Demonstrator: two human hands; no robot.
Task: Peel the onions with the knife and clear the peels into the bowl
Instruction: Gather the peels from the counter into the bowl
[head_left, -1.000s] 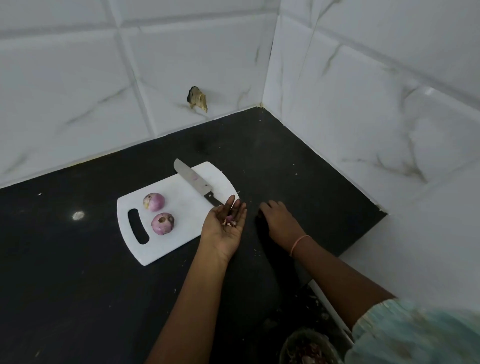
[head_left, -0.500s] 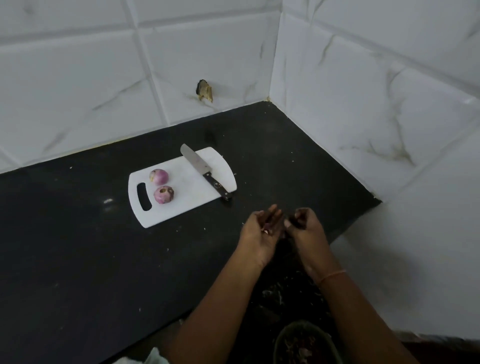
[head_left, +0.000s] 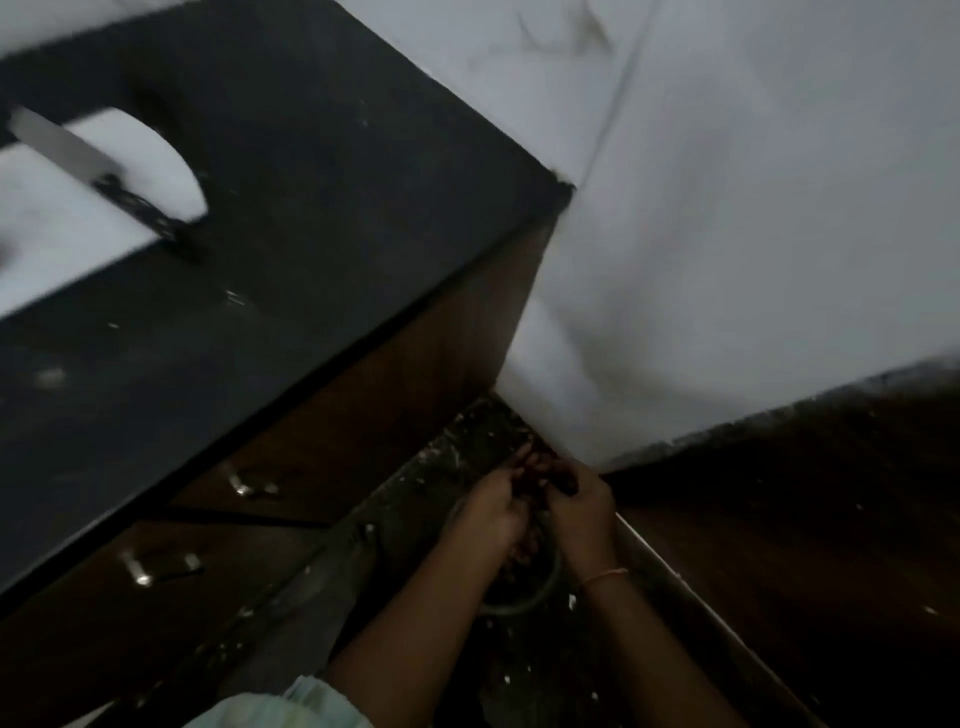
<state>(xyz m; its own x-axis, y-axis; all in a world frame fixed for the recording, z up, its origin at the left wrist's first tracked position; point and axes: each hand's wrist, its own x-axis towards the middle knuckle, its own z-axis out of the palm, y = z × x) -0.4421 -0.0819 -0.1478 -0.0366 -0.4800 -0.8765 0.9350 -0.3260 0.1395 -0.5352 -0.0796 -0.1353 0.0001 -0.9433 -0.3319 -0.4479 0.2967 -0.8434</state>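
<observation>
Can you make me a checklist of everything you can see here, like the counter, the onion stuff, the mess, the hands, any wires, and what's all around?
Surface: black counter, small pale specks on it.
Job's things: knife lies on the white cutting board; bowl sits low on the floor, mostly hidden by the hands. Onions not in view.
Clutter: pale scraps scattered on the floor around the bowl.
Hands: left hand and right hand together above the bowl; picture too blurred to tell what the fingers hold.
Cables: nothing seen.
Surroundings: white tiled wall, brown drawers under the counter.
</observation>
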